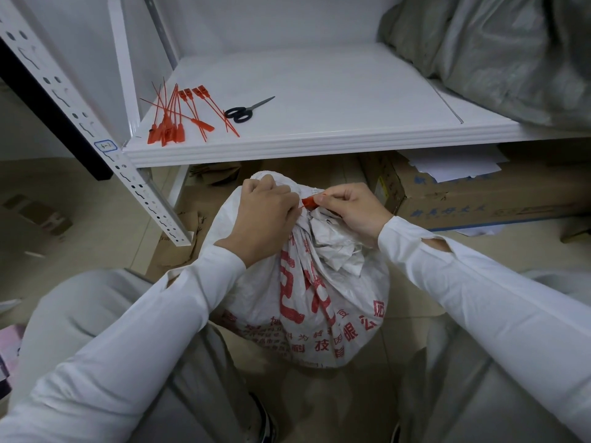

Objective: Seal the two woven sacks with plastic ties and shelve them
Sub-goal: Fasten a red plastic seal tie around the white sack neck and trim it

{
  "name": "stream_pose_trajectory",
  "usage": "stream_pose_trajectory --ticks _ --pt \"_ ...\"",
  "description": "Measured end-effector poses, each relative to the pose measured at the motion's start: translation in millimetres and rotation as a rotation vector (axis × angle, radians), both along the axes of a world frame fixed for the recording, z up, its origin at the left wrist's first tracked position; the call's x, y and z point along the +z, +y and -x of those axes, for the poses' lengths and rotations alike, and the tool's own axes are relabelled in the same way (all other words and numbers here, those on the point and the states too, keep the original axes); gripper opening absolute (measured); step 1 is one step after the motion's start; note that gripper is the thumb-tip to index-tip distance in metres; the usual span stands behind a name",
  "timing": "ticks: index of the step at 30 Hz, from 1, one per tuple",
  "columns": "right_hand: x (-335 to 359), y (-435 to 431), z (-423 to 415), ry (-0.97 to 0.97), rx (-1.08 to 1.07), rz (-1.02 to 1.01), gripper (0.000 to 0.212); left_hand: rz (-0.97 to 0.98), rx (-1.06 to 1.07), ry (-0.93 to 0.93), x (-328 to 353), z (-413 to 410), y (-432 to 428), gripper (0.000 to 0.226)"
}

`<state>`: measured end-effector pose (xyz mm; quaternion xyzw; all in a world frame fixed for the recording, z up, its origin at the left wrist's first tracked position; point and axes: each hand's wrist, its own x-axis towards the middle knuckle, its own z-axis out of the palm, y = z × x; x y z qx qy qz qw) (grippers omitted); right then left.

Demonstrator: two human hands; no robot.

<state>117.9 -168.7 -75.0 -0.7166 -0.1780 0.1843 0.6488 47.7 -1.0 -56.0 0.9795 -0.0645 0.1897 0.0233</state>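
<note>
A white woven sack (307,295) with red printed characters stands on the floor between my knees. Its top is bunched into a neck. My left hand (265,215) grips that gathered neck from the left. My right hand (348,209) pinches the head of a red plastic tie (308,202) at the neck, between thumb and forefinger. How far the tie wraps around the neck is hidden by my hands. Several spare red ties (179,115) lie on the white shelf (319,145) at its front left.
Black-handled scissors (244,110) lie on the shelf beside the ties. Grey plastic-wrapped bundles (511,52) fill the shelf's right end. A cardboard box (479,193) sits under the shelf at right. A perforated white upright (96,135) stands at left. Cardboard scraps litter the floor.
</note>
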Motion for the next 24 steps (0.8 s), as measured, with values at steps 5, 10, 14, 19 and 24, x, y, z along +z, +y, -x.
stream_pose_trajectory --ticks 5,10,14,19,24 --pt "-1.6 -1.1 0.6 0.172 -0.063 -0.081 0.020 0.024 -0.025 -0.010 -0.4 -0.1 1.0 0.031" --pt "-2.5 0.7 -0.4 0.177 -0.068 -0.068 0.020 0.026 -0.025 -0.009 -1.9 -0.3 1.3 0.030" --pt "-1.7 1.0 -0.9 0.095 -0.063 -0.028 0.019 0.028 -0.036 -0.006 -1.6 -1.5 3.3 0.031" --pt "2.0 1.2 2.7 0.081 -0.027 -0.043 0.014 0.020 -0.033 -0.014 -1.5 -1.6 2.7 0.030" --pt "2.8 0.9 2.9 0.110 -0.012 -0.048 0.014 0.028 -0.035 -0.006 0.4 -0.7 1.6 0.028"
